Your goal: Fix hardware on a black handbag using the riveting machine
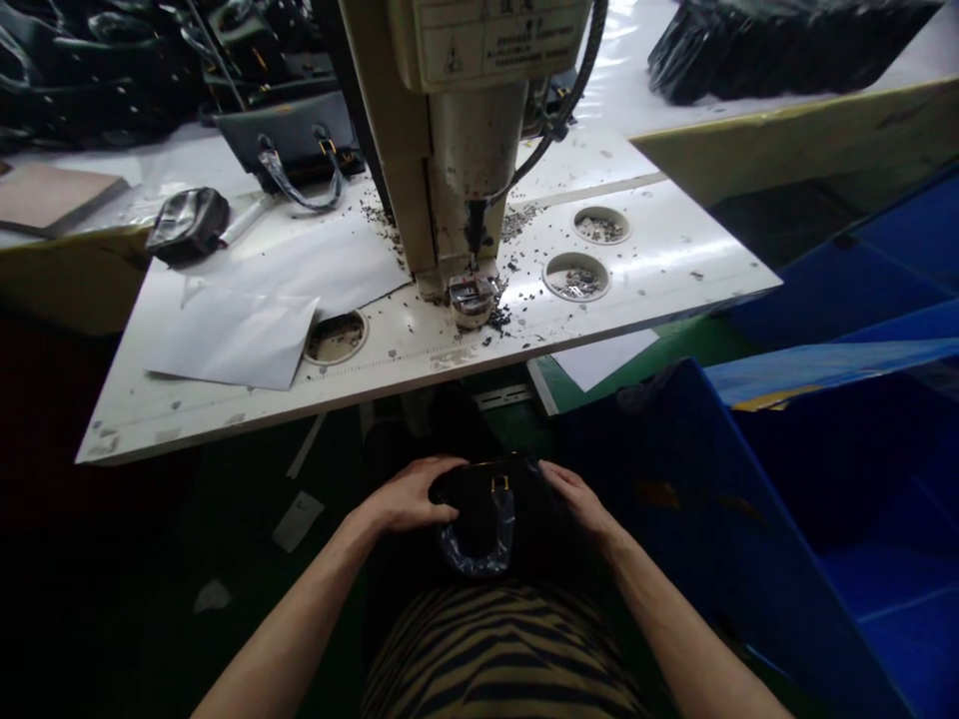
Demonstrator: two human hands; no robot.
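Work surface: a white tabletop (659, 250), glossy and scuffed, with a printed ruler strip along its near edge. Toward the back of the tabletop stands a cream-painted press machine (450, 150) with a bare metal column and a metal foot (472, 298). Black scraps (516, 222) lie scattered around the foot. Three round holes in the tabletop; the two at right hold small metal pieces (576, 280), and the third sits at the near edge, beside loose white paper sheets (240, 335).

Farther back: black handbags (289, 135) with glossy handles, a black pouch (187, 225), and a dark heap in plastic (779, 45) on a second table. At right, a blue corrugated plastic bin (704, 519). The floor is dark green, with paper scraps.

Black handbag (494, 509), off the tabletop, rests on the lap, over a striped tiger-toned garment (498, 649). Its surface is smooth, with a gold-coloured buckle (499, 484) and a shiny looped handle (476, 544). Left hand (405, 496): fingers curved over the bag's left end, gripping. Right hand (580, 502): fingers extended along its right end, holding it.
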